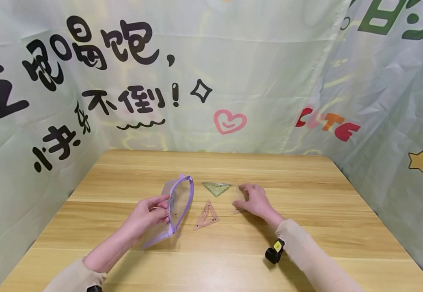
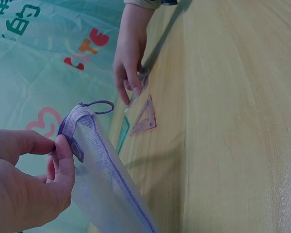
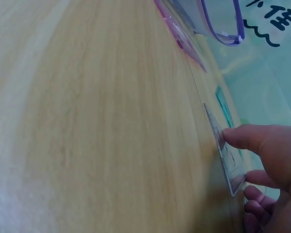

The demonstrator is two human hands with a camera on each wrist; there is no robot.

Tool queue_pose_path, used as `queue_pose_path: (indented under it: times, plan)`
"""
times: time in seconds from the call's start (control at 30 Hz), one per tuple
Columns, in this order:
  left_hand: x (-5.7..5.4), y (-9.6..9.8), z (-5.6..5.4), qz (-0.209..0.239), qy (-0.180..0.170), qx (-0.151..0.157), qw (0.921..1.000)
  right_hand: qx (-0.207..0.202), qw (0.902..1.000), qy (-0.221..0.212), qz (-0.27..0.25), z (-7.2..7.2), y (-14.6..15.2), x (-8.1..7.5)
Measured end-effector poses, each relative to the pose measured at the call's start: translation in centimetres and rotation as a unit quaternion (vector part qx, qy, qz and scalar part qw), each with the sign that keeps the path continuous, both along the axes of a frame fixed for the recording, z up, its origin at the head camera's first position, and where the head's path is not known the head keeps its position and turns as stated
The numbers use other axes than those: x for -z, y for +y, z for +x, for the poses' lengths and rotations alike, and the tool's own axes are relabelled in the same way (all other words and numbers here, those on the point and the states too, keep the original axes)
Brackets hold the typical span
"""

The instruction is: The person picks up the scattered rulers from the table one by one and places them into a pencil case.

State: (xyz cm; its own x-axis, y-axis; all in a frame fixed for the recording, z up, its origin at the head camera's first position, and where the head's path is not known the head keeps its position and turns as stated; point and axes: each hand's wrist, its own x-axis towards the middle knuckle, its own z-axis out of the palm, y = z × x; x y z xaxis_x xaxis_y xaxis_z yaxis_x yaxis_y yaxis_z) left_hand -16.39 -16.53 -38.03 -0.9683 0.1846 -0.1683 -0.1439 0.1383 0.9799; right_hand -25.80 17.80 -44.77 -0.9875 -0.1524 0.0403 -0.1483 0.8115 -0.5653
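My left hand [image 1: 147, 215] pinches the edge of a translucent zip pouch [image 2: 102, 179] with purple trim, its fingers near the zipper end in the left wrist view. The pouch is tilted up on the table, its mouth facing right. My right hand [image 1: 257, 201] holds a clear set square [image 3: 228, 158] between thumb and finger, low over the table; the hand partly hides it in the head view. Between the hands lie a green set square [image 1: 216, 189] and, nearer me, a pink set square [image 1: 208, 222].
The wooden table [image 1: 288, 174] has a printed cloth [image 1: 270, 81] hanging behind it and at both sides. A small black device [image 1: 274, 252] with a yellow mark sits at my right wrist.
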Motion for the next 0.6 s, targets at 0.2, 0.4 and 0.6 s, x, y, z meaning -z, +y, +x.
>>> queue_pose_path:
  times: [0.2, 0.4, 0.6]
  plan:
    - [0.0, 0.0, 0.0, -0.003, 0.0, -0.002, 1.0, -0.079, 0.9969, 0.004, 0.002, -0.5, 1.3, 0.1]
    - [0.0, 0.1, 0.0, -0.001, 0.0, -0.003, 1.0, -0.128, 0.9917, -0.005, -0.01, -0.7, 2.5, 0.1]
    - [0.1, 0.0, 0.1, -0.002, 0.001, -0.001, 1.0, -0.164, 0.9859, -0.028, -0.019, -0.9, 3.2, -0.1]
